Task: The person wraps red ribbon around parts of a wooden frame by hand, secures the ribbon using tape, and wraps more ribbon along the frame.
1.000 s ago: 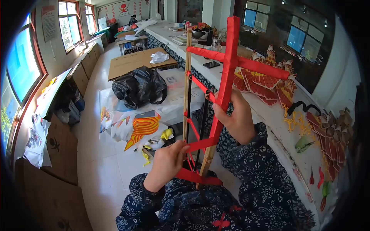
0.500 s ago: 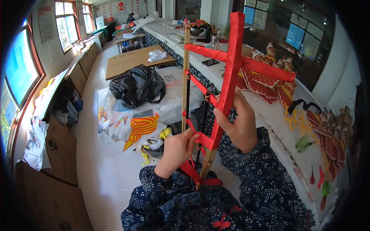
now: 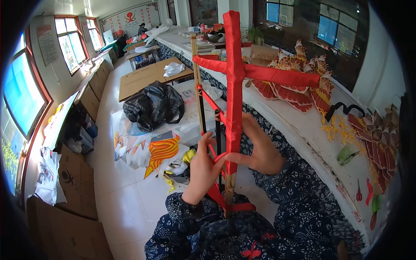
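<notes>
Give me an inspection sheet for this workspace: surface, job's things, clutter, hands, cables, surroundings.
Surface: long white counter at right.
Job's things: upright bamboo frame wrapped in red strip.
Clutter: red-and-gold paper pieces on the counter; black bag, printed sheets on the floor.
Hands: left hand pinches the red strip low on the frame; right hand grips the red upright.
Cables: nothing seen.
Surroundings: windows at left, cardboard below.
</notes>
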Tool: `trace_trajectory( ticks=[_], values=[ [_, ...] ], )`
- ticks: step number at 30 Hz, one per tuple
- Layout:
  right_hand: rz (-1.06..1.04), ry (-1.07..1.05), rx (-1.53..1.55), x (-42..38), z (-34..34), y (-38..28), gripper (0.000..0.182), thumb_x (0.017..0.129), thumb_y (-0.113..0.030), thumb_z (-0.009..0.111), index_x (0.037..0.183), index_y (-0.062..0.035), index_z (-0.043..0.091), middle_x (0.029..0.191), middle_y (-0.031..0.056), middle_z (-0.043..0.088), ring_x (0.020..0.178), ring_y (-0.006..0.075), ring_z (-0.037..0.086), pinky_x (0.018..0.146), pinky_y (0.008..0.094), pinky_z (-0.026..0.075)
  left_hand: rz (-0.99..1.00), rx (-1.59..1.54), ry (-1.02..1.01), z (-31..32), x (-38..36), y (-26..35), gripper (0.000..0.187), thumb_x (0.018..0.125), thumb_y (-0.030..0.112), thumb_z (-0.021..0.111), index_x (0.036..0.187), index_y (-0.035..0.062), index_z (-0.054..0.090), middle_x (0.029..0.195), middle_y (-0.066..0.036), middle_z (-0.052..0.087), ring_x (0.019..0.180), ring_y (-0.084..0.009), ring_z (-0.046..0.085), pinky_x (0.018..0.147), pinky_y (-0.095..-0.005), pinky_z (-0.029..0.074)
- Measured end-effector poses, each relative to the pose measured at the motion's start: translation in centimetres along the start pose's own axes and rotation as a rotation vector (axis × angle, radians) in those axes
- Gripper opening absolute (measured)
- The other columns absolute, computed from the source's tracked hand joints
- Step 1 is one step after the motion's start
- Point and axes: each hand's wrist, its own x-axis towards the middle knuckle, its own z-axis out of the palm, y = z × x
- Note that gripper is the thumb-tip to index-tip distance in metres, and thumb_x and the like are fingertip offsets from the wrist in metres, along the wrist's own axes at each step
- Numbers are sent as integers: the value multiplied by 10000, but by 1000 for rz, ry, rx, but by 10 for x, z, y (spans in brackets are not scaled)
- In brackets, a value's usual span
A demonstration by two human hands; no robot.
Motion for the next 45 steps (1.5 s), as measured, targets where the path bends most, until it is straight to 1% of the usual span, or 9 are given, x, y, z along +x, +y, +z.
trace_trajectory(
  ticks=[3, 8, 16, 19, 27, 32, 38, 40, 45],
  values=[
    [-17, -138, 11, -10, 0, 17, 885, 738, -297, 809, 1418, -22, 313, 1396, 177, 339, 1320, 335, 345, 1077, 417, 310, -35, -178, -92, 11, 1, -14, 327, 798, 113, 720, 1058, 28, 542, 711, -126, 588, 588, -311, 600, 523, -350, 455],
    [-44, -124, 29, -27, 10, 31, 969, 706, -333, 832, 1435, -28, 271, 1409, 187, 324, 1335, 355, 320, 1082, 440, 297, -65, -76, -150, 15, 2, -19, 316, 804, 126, 721, 1030, 13, 531, 690, -137, 582, 586, -309, 595, 519, -350, 442],
    [53, -172, 312, -47, -2, 42, 629, 825, -297, 726, 1331, -36, 460, 1289, 148, 483, 1227, 284, 461, 1050, 377, 344, -120, -176, -165, 21, 5, -26, 274, 804, 114, 706, 975, 14, 516, 667, -157, 559, 567, -308, 571, 516, -355, 430],
    [311, -312, 624, -40, -3, 50, 448, 871, -264, 681, 1235, -36, 557, 1165, 100, 573, 1131, 213, 528, 1000, 340, 379, -86, -157, -187, 22, 7, -28, 263, 797, 96, 699, 950, 13, 502, 650, -136, 551, 562, -266, 565, 521, -345, 429],
    [143, -603, 574, -17, -2, 75, 352, 890, -226, 659, 1176, -28, 601, 1132, 62, 604, 1078, 161, 548, 917, 310, 425, -99, -181, -223, 18, 9, -27, 283, 790, 72, 686, 1004, 11, 512, 747, -119, 593, 572, -177, 564, 529, -300, 437],
    [188, -317, 682, -40, 9, 85, 303, 912, -203, 628, 1156, -25, 609, 1126, 73, 622, 1049, 163, 566, 902, 297, 437, -155, -173, -207, 3, 4, -17, 341, 791, 49, 706, 1082, 14, 532, 948, -106, 635, 589, -111, 558, 543, -255, 446],
    [729, 49, 692, -141, 53, 109, 305, 954, -92, 477, 1230, 5, 565, 1206, 94, 607, 1116, 175, 564, 956, 302, 428, -313, -370, -270, -28, -21, -61, 462, 780, 22, 747, 1179, -1, 515, 1059, -18, 615, 721, -38, 581, 627, -194, 479],
    [766, -92, 414, -223, 95, 133, 299, 989, -146, 463, 1243, -29, 568, 1208, 96, 615, 1137, 225, 565, 990, 315, 415, -308, -405, -282, -38, -33, -67, 471, 780, 25, 750, 1187, 1, 512, 1066, -15, 613, 718, -37, 581, 622, -194, 476],
    [734, -423, 533, -405, 166, 162, 346, 928, -147, 539, 1268, -86, 572, 1337, 170, 507, 1273, 269, 451, 1042, 347, 384, -376, -200, -391, -44, -74, -69, 375, 789, -6, 713, 1135, 33, 575, 951, -9, 644, 695, -62, 597, 608, -223, 479]
  ],
)
